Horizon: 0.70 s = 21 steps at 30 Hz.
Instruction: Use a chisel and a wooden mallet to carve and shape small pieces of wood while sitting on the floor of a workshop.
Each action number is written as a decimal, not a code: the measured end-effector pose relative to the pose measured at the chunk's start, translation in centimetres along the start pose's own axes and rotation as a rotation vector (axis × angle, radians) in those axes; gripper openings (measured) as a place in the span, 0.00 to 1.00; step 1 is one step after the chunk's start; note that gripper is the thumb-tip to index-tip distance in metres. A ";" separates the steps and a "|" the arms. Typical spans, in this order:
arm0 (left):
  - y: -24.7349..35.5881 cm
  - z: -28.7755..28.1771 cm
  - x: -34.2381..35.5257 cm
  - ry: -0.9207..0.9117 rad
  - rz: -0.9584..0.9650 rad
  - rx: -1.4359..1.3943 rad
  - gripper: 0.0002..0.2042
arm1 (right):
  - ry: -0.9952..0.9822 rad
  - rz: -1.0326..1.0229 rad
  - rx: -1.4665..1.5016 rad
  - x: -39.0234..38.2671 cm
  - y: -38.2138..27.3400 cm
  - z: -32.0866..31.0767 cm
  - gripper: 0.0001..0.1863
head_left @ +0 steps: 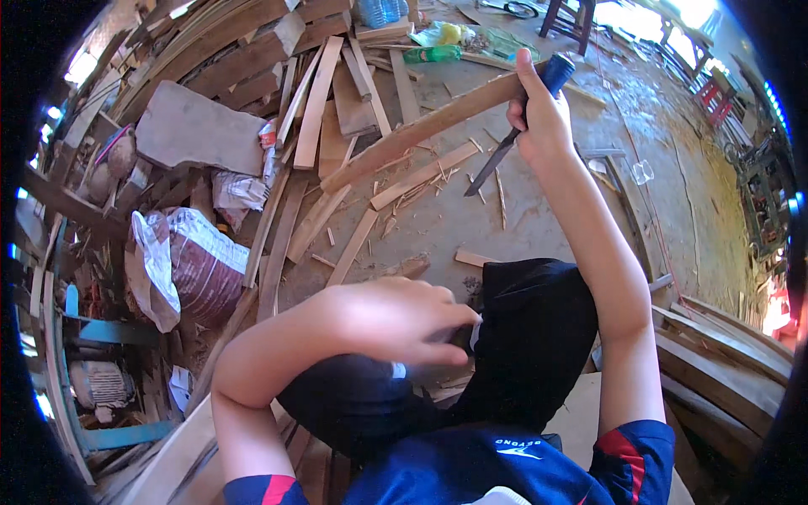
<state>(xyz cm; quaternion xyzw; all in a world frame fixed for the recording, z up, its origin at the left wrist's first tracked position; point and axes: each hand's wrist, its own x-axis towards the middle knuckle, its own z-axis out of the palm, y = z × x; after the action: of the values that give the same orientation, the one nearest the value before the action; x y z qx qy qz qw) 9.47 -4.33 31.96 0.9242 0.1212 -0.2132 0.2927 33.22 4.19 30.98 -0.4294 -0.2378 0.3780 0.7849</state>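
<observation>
- Blue shirt (454, 463) is seen nearer than the wood strip (421, 133).
- Left grip (400, 316) is held half-parted before the strip, contents unclear.
- Bladed tool (495, 163) is clasped by the right grip (543, 118) at the strip's right end.

Left hand (396, 318) blurred; tool (495, 162) partly hidden by right hand (543, 122).

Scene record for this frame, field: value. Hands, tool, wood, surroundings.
right hand: raised, holding a dark-handled blade tool, tip down-left
wooden strip: one end at right hand; whether gripped, unclear
left hand: thumb and forefinger apart, no held thing visible
floor: loose wood pieces, shavings
left side: bulky sack
far side: green bottle
</observation>
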 end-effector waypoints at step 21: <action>-1.7 0.9 -5.6 0.244 -0.027 -0.008 0.24 | -0.039 0.064 0.060 1.8 1.4 -0.8 0.23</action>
<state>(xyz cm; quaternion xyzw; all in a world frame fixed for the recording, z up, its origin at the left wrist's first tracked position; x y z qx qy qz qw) 3.70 -4.07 33.08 0.9404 0.1692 -0.1024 0.2767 34.29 5.73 29.50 -0.4054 -0.2278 0.4182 0.7803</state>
